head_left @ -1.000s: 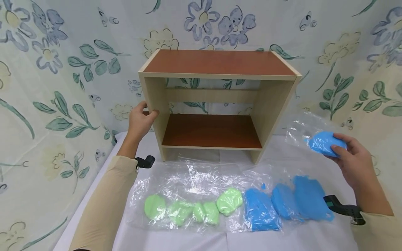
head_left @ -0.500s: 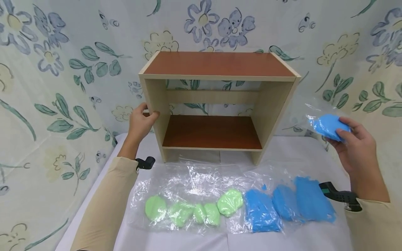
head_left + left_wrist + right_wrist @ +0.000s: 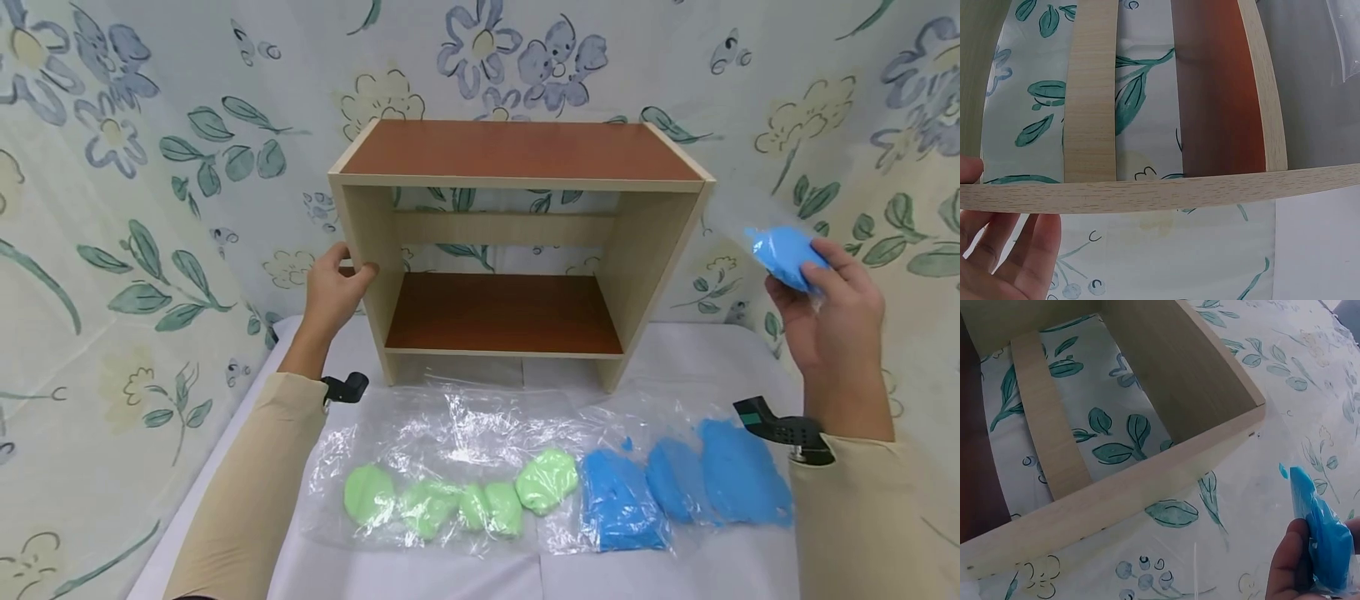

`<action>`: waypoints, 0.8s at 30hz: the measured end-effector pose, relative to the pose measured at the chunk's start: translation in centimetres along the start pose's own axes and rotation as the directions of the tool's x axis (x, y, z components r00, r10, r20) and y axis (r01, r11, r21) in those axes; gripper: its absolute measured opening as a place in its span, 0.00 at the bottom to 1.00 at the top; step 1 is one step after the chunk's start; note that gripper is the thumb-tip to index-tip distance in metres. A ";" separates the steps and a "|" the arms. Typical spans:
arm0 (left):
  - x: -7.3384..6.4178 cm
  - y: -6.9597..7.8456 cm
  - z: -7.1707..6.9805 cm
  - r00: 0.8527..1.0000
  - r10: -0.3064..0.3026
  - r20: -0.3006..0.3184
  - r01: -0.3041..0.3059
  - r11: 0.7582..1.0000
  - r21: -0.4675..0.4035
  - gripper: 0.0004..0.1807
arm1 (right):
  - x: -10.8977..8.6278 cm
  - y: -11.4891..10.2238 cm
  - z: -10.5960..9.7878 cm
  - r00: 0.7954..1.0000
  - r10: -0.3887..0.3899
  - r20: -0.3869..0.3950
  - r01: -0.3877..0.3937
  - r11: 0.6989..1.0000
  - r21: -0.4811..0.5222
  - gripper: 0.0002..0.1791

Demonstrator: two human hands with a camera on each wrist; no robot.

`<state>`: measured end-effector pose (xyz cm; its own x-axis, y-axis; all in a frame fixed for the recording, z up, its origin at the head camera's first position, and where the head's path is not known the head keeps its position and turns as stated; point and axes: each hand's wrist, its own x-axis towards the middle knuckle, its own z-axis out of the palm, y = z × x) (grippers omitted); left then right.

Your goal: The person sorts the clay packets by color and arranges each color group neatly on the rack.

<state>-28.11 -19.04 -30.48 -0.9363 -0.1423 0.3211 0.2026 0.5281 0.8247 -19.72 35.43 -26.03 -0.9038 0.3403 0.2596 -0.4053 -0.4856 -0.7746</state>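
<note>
My left hand [image 3: 335, 287] grips the left side panel of a small wooden shelf [image 3: 525, 150], thumb on the inner face and fingers behind, as the left wrist view shows. The shelf has a reddish-brown top and lower board and a pale frame. Out to the right of the shelf, raised above the table, my right hand [image 3: 840, 308] pinches a clear plastic bag with a blue lump [image 3: 787, 254] in it, thumb on the near side. In the right wrist view the blue bag [image 3: 1322, 531] is between thumb and fingers, beside the shelf's side panel.
Along the table's front lie clear bags with several light green lumps [image 3: 427, 507] at left and centre, and bags of blue material [image 3: 622, 500] at right. White cloth [image 3: 420, 575] covers the table. A floral curtain [image 3: 187, 50] hangs close behind and at both sides.
My right hand has moved up and slightly left with the blue bag, closer to the curtain. The left hand and the shelf stay where they were.
</note>
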 end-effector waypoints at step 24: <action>-0.2 0.2 0.0 1.000 0.002 -0.003 -0.002 1.000 -0.005 0.28 | 0.3 0.0 8.1 0.990 0.016 0.138 0.005 0.989 -0.150 0.22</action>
<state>-27.90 -18.85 -30.37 -0.9349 -0.1436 0.3246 0.2064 0.5238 0.8264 -21.06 28.97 -21.24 -0.9204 0.2182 0.3245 -0.3847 -0.3571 -0.8511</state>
